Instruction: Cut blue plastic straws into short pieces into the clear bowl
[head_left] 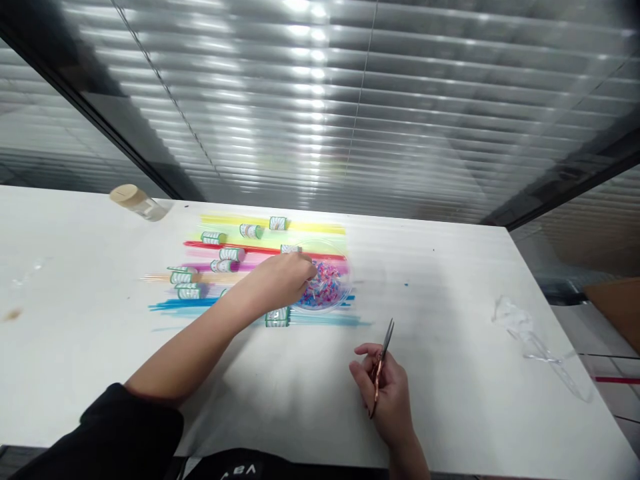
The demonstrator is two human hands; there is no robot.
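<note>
My left hand reaches over the left rim of a clear round bowl, its fingers bent together; whatever they pinch is hidden. Inside the bowl lie many tiny cut pieces in pink, blue and purple. Scissors with copper-coloured handles rest in my right hand, low in front of me, blades together and pointing away. Under and left of the bowl, bundles of thin coloured strands run sideways: yellow, red and blue among them. Several bundles carry green-and-white paper bands.
A clear jar with a tan lid lies or leans at the back left of the white table. Crumpled clear plastic is on the right. Window blinds rise behind the back edge.
</note>
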